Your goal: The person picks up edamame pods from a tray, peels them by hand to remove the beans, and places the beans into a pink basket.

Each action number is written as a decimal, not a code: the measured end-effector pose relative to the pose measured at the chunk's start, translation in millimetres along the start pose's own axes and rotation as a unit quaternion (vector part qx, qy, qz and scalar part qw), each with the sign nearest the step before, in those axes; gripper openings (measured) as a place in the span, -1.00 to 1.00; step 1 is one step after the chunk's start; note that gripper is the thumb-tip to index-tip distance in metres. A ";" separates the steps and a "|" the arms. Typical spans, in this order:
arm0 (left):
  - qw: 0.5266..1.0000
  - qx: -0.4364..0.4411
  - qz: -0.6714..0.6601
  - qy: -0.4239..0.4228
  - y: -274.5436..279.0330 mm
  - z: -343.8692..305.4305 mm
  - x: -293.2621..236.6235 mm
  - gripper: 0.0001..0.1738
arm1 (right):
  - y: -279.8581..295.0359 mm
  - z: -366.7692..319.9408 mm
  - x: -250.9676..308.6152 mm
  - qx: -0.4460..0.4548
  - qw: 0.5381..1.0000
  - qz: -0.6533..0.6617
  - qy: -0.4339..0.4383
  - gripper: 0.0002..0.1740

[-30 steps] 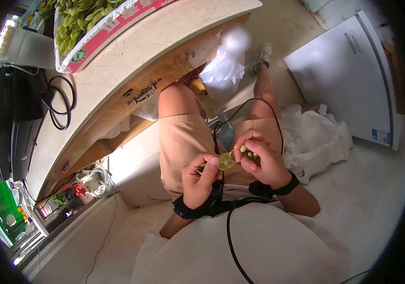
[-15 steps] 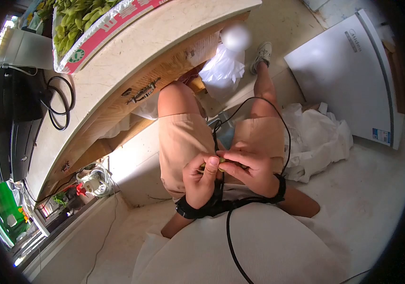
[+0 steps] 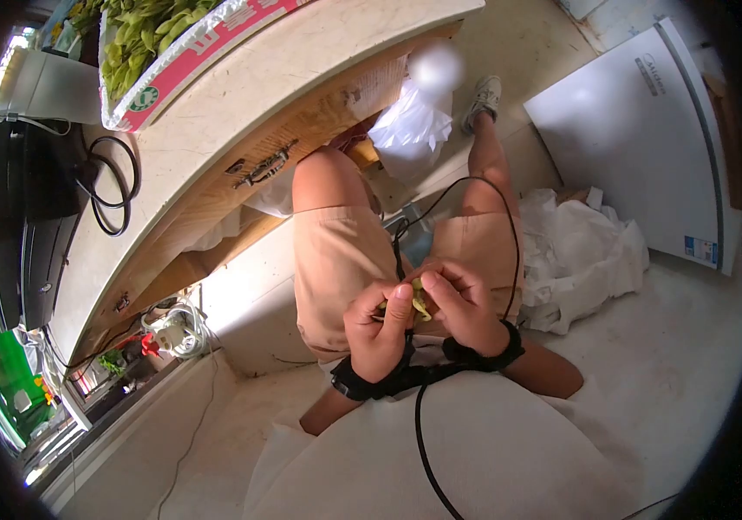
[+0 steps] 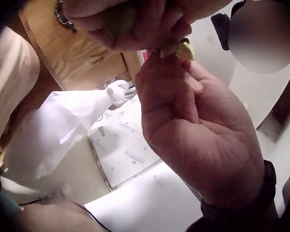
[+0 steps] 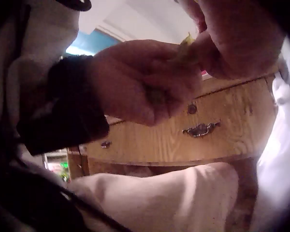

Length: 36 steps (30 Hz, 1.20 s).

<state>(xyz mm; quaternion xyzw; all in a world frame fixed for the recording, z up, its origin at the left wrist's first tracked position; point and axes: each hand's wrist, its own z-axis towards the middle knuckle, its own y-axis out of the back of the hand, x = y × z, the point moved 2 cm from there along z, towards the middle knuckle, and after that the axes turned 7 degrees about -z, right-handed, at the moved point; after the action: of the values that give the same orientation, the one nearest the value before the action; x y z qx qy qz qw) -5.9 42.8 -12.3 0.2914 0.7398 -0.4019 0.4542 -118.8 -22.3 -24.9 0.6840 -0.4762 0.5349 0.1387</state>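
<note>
Both hands meet above the lap in the head view, fingertips close together. Between them a yellow-green bean pod (image 3: 420,302) shows, its lower end dangling. My left hand (image 3: 377,328) pinches it with the thumb on top. From the other side, the thumb and fingers of my right hand (image 3: 466,314) pinch it too. In the left wrist view a dull green pod (image 4: 120,20) lies within the curled left fingers. The right wrist view shows the pinched pod (image 5: 186,48) at the fingertips. The inside of my right hand is hidden.
A foam box (image 3: 206,54) of green bean pods stands on the curved counter (image 3: 319,52). Below are wooden drawers (image 3: 215,186) and a white plastic bag (image 3: 412,130). A small fridge (image 3: 640,139) and crumpled white sheeting (image 3: 583,260) are at right. A black cable (image 3: 517,234) loops over the lap.
A second ago the hands were slightly apart, an opened pod between them and green beans at the right fingers. They then closed together; now a pod piece shows between the thumbs.
</note>
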 end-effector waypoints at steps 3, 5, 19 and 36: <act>1.000 0.011 0.015 -0.018 -0.3 0.6 -3.0 -0.80 | -0.9 3.1 3.7 0.028 0.996 0.083 0.000 -0.86; 0.999 0.017 0.030 -0.032 1.4 1.0 -3.9 -0.81 | -0.6 3.8 7.0 0.041 0.993 0.114 -0.011 -0.85; 1.000 0.008 0.014 0.015 8.9 3.8 -10.1 -0.77 | -3.8 4.8 21.1 0.027 0.984 0.167 -0.059 -0.83; 0.980 -0.088 -0.175 -0.018 43.4 12.7 -10.1 -0.67 | -18.1 18.4 44.1 0.099 0.969 -0.224 0.041 -0.81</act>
<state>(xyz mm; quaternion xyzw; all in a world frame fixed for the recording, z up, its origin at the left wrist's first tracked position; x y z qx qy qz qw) 38.4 53.2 -20.8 0.1090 0.8033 -0.4142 0.4139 -94.4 -48.1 11.8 0.7610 -0.2499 0.5622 0.2060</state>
